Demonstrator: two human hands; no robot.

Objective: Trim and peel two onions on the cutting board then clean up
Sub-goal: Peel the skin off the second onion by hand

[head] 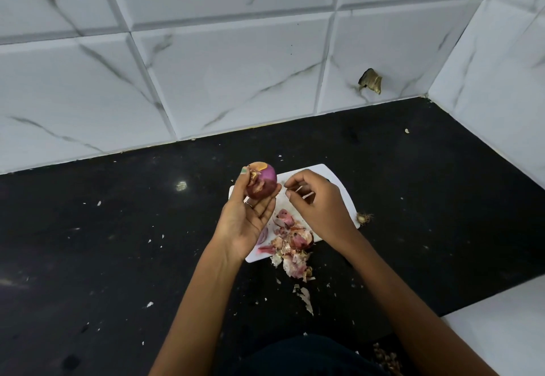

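My left hand [246,219] grips a red onion [263,181] above the left end of the white cutting board [348,198]; part of its dry skin is off and a flap hangs at its left. My right hand [315,201] hovers over the board just right of the onion, fingers curled, pinching thin pale shreds of skin. A heap of onion peels [292,245] lies on the board's near edge and spills onto the counter. A second onion and a knife are not visible.
The board lies on a black counter [118,243] strewn with small peel scraps. A cut root end [363,218] sits by the board's right edge. White marbled tile walls stand behind and at right; a chipped hole [370,80] marks the back wall.
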